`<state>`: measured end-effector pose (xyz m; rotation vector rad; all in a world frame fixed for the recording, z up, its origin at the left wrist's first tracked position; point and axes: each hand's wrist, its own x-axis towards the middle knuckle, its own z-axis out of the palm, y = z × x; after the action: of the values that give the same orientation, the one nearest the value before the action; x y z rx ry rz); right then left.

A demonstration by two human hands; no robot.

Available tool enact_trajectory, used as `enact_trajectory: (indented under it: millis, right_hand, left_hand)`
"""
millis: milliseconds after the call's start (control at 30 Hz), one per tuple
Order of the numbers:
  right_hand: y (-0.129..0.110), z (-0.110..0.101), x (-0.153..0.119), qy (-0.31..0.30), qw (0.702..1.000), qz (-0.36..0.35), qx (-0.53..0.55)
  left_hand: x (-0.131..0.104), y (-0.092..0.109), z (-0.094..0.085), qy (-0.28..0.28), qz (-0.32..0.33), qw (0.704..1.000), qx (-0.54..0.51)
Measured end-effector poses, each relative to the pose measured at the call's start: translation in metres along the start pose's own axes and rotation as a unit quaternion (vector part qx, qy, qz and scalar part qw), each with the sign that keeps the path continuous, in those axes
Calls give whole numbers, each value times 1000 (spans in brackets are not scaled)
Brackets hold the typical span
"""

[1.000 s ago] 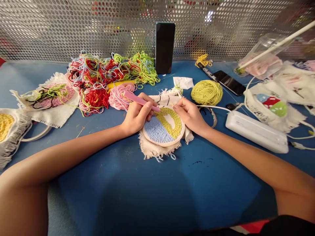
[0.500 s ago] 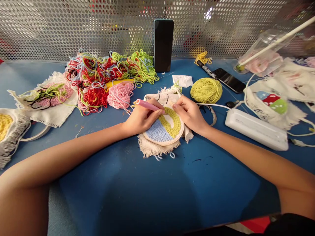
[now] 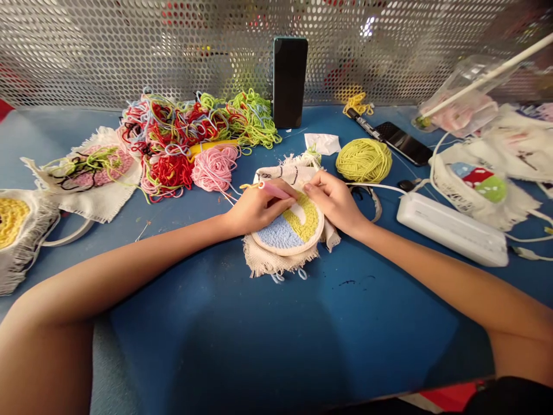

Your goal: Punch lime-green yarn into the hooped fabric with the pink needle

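A pink punch needle (image 3: 275, 190) is pinched in my left hand (image 3: 250, 208), slanting down to the right over a round embroidery hoop (image 3: 287, 252). Yellowish yarn trails from its rear end, while its tip is hidden by my fingers. Looped blue yarn (image 3: 276, 235) and yellow-green yarn (image 3: 309, 223) cover much of the hooped cloth, around a bare pale patch. My right hand (image 3: 336, 199) is closed on the hoop's upper right edge. Frayed cream fabric (image 3: 265, 264) sticks out beneath the hoop, with light blue yarn ends below it.
Behind the hoop lie a yellow-green yarn ball (image 3: 364, 160), pink yarn (image 3: 215, 167) and a tangled multicoloured heap (image 3: 173, 124). A phone (image 3: 290, 83) stands upright against perforated metal. To the right are a white power strip (image 3: 451, 229), another phone (image 3: 404, 144) and a marker (image 3: 363, 124).
My left hand has shifted slightly right, and the punch needle's rear end has moved right and down. My right hand keeps its place on the hoop. The whole view has shifted slightly.
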<state>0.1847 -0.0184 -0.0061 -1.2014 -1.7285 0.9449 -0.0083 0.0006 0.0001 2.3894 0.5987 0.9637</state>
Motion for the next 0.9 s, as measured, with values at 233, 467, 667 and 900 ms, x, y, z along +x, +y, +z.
enact_trajectory:
  millis: [233,467,667,900]
  right_hand:
    - [3,0,3,2,1000,-3,-14]
    - [3,-1,3,0,1000,-5,-21]
    - [2,-1,3,-4,1000,-1,-14]
    - [0,-1,1,2,1000,-12,-14]
  left_hand:
    - [-7,-3,0,141,-91,966,-198]
    - [-9,-4,1,132,-94,949,-272]
    - [-11,-7,1,128,-85,960,-233]
    - [-6,-3,-4,90,-13,993,-73]
